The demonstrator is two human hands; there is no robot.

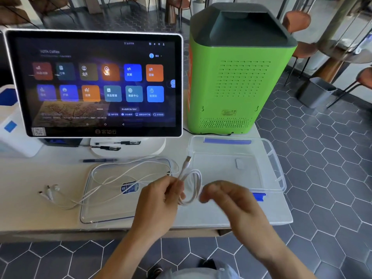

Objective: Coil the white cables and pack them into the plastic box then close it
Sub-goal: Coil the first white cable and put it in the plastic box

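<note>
Left hand point(161, 196) is pinching the coil point(191, 186); right hand point(225, 196) is blurring, grip unclear. Cable's light, springy: clamping across all loops near the plug.

White table point(30, 214) holds touchscreen point(96, 83), green machine point(231, 81), plastic box point(237, 164), lid point(112, 198).

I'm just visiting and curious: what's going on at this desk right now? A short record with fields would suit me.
Left hand: pinches a partly coiled white cable, plug end pointing up
Right hand: fingers curled beside the coil; blurred, contact unclear
Second white cable: loose, lying across the clear lid
Plastic box: open, no cable inside
Behind: touchscreen, green machine
</note>
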